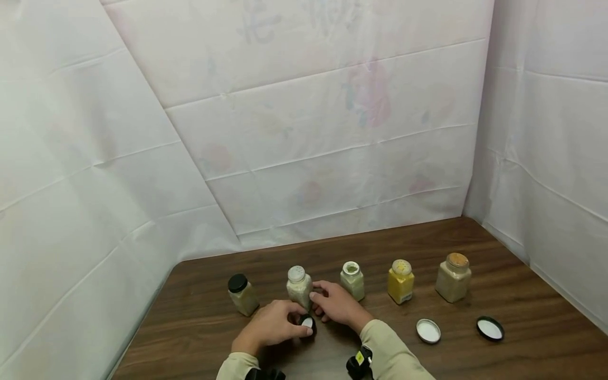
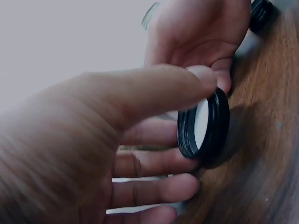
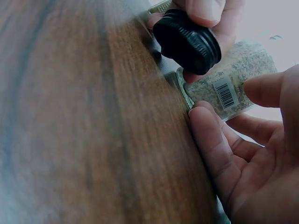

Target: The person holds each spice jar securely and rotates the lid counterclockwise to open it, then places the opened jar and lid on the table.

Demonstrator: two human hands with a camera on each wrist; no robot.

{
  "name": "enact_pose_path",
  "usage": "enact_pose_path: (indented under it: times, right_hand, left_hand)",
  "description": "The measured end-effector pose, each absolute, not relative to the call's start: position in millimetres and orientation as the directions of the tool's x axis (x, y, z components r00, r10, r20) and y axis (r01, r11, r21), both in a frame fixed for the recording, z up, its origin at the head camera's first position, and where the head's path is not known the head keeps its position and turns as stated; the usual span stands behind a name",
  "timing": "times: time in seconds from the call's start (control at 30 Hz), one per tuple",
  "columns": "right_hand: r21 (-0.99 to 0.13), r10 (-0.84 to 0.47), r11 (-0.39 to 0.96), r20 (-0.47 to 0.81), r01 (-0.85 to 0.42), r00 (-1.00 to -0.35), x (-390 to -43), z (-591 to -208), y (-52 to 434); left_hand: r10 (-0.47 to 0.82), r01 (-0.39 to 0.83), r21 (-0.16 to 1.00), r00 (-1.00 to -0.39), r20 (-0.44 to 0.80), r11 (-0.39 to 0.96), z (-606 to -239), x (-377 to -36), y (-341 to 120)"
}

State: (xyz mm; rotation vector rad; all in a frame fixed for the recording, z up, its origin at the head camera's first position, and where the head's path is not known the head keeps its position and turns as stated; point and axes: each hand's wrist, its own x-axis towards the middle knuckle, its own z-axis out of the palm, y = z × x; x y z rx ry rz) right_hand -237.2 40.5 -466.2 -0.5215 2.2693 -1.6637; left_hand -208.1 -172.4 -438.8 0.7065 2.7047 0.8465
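Observation:
My left hand (image 1: 275, 323) pinches a black lid (image 1: 307, 323) between thumb and fingers, just above the table. The lid's white inner face shows in the left wrist view, its ribbed black side (image 3: 187, 42) in the right wrist view. A square glass seasoning jar (image 1: 298, 289) with pale, flaky contents stands upright behind the lid, a perforated white shaker top on it. Low on that jar's right side, my right hand (image 1: 338, 305) holds it with curled fingers; a barcode label (image 3: 226, 93) faces the right wrist camera.
Left of the hands stands a black-capped jar (image 1: 244, 295). To the right stand a pale green jar (image 1: 352, 282), a yellow jar (image 1: 400, 282) and a beige jar (image 1: 453, 278). Two loose lids, one pale-rimmed (image 1: 428, 331) and one black-rimmed (image 1: 490, 329), lie inside-up. White sheeting (image 1: 309, 132) surrounds the wooden table (image 1: 176, 327).

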Motion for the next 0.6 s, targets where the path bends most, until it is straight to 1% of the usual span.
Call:
enact_pose_path:
  times: [0.23,0.3,0.6]
  right_hand:
    - [-0.954,-0.439,0.273,-0.01,-0.123,-0.898,-237,-466,40]
    - [-0.954,-0.438,0.274,-0.009,-0.124,-0.899,-237,-467,39]
    - [-0.952,-0.438,0.279,-0.006,-0.13,-0.899,-237,-466,39]
  left_hand:
    - [0.482,0.401,0.432,-0.871,-0.093,0.808,-433,-205,-162]
    - [0.475,0.399,0.407,-0.874,-0.103,0.822,-432,-204,-161]
    - [0.494,0.396,0.438,-0.86,-0.132,0.807,-431,-202,-157]
